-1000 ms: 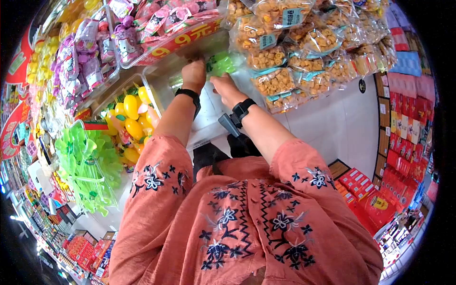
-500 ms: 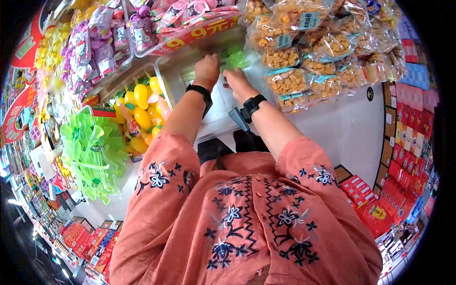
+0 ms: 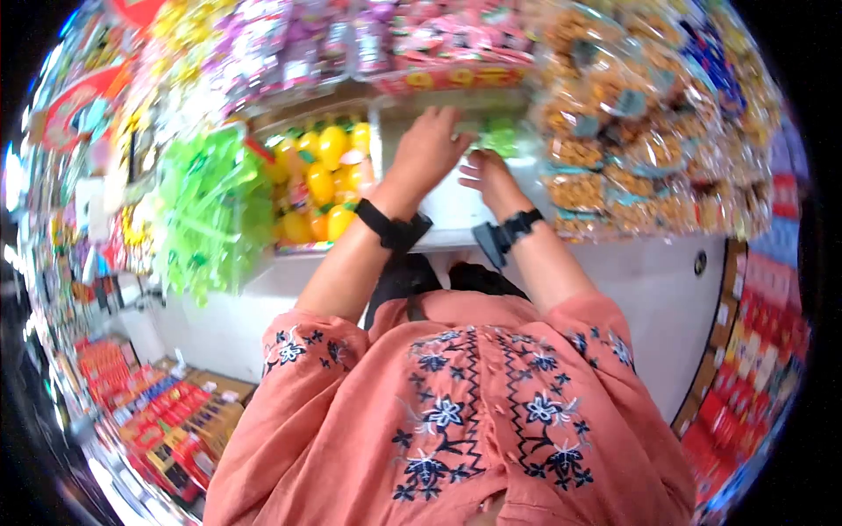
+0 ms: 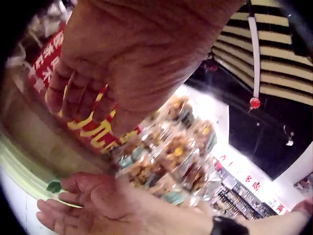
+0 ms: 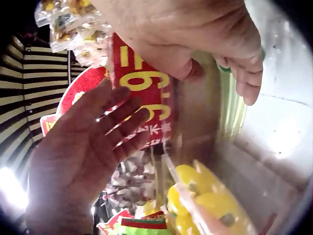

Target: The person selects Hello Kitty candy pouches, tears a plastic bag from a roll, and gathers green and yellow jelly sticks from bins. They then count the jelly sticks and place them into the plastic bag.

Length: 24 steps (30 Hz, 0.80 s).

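My left hand (image 3: 427,151) is over the clear bin (image 3: 452,235), its fingers extended and holding nothing. In the left wrist view, that hand (image 4: 127,58) shows its palm. To its right is my right hand (image 3: 493,184), fingers loosely bent, apart from the left. The left wrist view shows the right hand (image 4: 102,205) palm up, a small green leaf-shaped piece (image 4: 54,186) by its fingers; contact is unclear. Blurred green items (image 3: 500,137) lie in the bin beyond it. In the right wrist view, the right hand (image 5: 205,39) is above and the left hand (image 5: 88,142) below.
Yellow fruit-shaped items (image 3: 329,180) fill the compartment at left, beside hanging green packages (image 3: 210,210). Bagged snacks (image 3: 605,158) are heaped at right. Pink packages (image 3: 460,35) stand behind a red price strip (image 3: 456,79).
The head view has swung, and the display stands more level and farther right. My left hand has risen from the bin's back area and its fingers have spread; the right hand's fingers have loosened.
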Each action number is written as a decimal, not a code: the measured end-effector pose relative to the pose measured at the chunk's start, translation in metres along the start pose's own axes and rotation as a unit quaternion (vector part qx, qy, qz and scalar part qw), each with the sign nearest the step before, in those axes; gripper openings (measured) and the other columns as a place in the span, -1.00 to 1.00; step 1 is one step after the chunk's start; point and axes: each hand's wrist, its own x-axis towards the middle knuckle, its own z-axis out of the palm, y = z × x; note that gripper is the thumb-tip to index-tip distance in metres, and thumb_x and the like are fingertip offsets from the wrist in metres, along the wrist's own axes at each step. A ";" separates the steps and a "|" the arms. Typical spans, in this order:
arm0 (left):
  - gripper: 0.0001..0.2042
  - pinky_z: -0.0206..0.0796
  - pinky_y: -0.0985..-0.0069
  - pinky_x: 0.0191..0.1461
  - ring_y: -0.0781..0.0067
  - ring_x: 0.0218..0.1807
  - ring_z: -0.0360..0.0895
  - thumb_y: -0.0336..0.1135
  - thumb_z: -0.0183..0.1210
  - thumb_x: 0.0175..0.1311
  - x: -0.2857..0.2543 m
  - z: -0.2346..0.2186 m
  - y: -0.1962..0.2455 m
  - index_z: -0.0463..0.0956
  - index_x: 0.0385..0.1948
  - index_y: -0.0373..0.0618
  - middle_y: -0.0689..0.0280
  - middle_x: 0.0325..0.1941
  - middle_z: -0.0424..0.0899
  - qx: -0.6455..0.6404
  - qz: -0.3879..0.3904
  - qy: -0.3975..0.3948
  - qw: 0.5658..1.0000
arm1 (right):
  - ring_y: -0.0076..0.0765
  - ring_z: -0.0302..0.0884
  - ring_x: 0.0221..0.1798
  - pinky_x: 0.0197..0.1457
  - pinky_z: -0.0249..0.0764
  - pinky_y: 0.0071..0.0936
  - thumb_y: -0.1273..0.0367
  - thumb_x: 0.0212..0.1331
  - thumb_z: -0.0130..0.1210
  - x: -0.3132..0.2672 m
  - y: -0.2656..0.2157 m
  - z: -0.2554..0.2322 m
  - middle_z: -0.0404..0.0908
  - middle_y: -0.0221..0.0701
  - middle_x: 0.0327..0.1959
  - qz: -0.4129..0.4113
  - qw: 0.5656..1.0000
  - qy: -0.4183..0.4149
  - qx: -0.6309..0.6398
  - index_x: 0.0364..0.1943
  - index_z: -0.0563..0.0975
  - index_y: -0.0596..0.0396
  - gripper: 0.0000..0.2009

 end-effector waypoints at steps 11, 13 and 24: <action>-0.78 0.47 0.34 -0.09 0.18 -0.15 0.64 -0.38 0.24 0.29 -0.141 -0.231 -0.027 0.57 -0.07 -0.20 0.12 -0.15 0.66 0.029 -0.083 0.308 0.947 | -0.32 0.62 -0.10 -0.09 0.60 -0.35 0.37 0.38 -0.02 -0.108 -0.062 0.118 0.59 -0.26 -0.11 -0.047 0.967 -0.233 -0.090 0.08 0.41 0.19 -0.73; -0.76 0.46 0.31 -0.03 0.14 -0.11 0.64 -0.35 0.24 0.30 -0.170 -0.263 -0.063 0.57 -0.04 -0.20 0.10 -0.13 0.66 0.092 -0.109 0.335 0.931 | -0.37 0.63 -0.13 -0.10 0.60 -0.42 0.34 0.38 0.01 -0.114 -0.056 0.139 0.60 -0.25 -0.10 -0.038 0.952 -0.277 -0.123 0.06 0.44 0.20 -0.73; -0.76 0.40 0.16 -0.03 0.01 -0.10 0.53 -0.49 0.20 0.09 -0.216 -0.335 -0.166 0.58 -0.16 -0.10 0.14 -0.23 0.63 0.369 -0.100 0.202 0.902 | -0.41 0.65 -0.16 -0.13 0.58 -0.51 0.31 0.42 -0.01 -0.151 -0.033 0.228 0.63 -0.26 -0.10 -0.017 0.901 -0.343 -0.264 0.05 0.47 0.19 -0.72</action>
